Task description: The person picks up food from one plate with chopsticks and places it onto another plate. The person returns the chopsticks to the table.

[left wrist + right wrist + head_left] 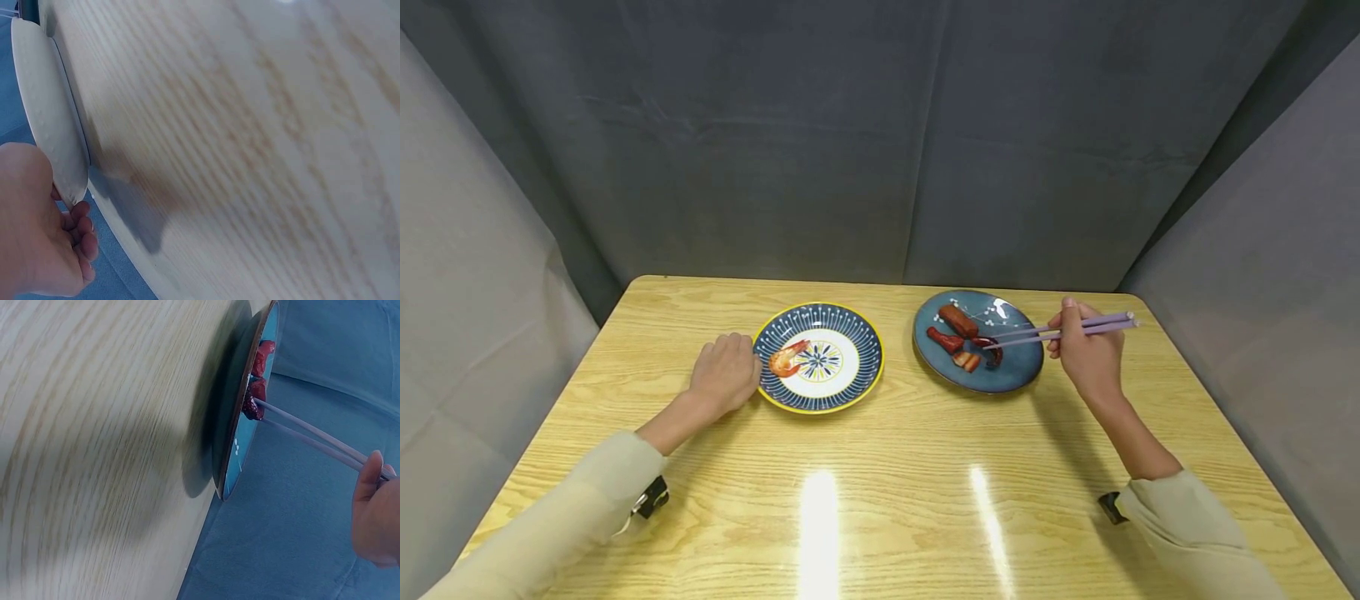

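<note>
My left hand (726, 372) grips the left rim of a patterned blue-and-white plate (865, 387) with a yellow edge. In the left wrist view its fingers curl at the rim of the plate (50, 100). A shrimp (786, 360) lies on that plate. With my right hand (1092, 358) I hold lilac chopsticks (1101, 323) over a dark blue plate (1007, 377). Their tips reach a dark, glossy curved food piece (994, 357); whether they pinch it I cannot tell. Around it lie a brown block-shaped piece (958, 320), a red drumstick-shaped piece (945, 340) and a striped meat slice (967, 361).
Both plates stand side by side near the far edge of the wooden table (895, 467), with a gap between them. A dark grey curtain (775, 167) hangs behind, and pale cloth (467, 275) closes off the sides.
</note>
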`<state>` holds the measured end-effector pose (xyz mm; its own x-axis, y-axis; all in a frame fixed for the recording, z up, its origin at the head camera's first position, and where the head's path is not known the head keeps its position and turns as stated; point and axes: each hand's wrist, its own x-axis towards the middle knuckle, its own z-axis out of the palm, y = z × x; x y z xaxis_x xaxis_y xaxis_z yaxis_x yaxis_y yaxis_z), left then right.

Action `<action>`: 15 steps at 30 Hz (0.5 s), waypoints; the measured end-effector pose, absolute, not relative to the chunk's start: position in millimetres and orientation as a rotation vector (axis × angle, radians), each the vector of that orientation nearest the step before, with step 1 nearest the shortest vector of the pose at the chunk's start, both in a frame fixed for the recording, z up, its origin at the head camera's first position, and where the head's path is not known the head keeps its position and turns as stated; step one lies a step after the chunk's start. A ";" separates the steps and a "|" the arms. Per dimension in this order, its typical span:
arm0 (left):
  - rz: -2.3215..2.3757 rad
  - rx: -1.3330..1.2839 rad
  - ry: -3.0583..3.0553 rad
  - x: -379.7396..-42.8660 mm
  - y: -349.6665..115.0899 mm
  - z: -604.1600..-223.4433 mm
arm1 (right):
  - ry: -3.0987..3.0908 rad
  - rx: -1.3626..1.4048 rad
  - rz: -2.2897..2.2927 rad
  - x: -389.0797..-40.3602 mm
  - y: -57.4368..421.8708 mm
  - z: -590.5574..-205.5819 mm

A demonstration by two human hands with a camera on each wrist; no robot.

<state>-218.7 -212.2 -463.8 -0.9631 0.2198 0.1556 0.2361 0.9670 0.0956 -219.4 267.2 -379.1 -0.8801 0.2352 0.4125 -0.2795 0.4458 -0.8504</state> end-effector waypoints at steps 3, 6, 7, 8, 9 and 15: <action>-0.181 -0.349 -2.968 -219.1 -212.6 -464.8 | -2.238 0.030 1.396 -228.1 273.8 -390.4; -0.186 -0.347 -2.966 -218.8 -212.6 -465.0 | -2.258 0.034 1.352 -231.1 276.3 -395.8; -0.186 -0.346 -2.968 -218.6 -212.5 -464.8 | -2.261 0.036 1.341 -231.5 276.6 -396.9; -0.183 -0.345 -2.972 -218.5 -212.5 -464.8 | -2.264 0.042 1.330 -231.8 276.7 -397.8; -0.182 -0.345 -2.974 -218.3 -212.5 -464.3 | -2.267 0.045 1.326 -232.0 276.6 -398.3; -0.189 -0.333 -2.983 -217.8 -211.9 -463.3 | -2.274 0.047 1.326 -234.0 276.6 -400.1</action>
<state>-217.8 -211.9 -463.3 -0.9666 0.2105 0.1461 0.2272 0.9677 0.1095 -234.0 276.6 -400.1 -0.8727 0.2166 0.4375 -0.2739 0.5245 -0.8062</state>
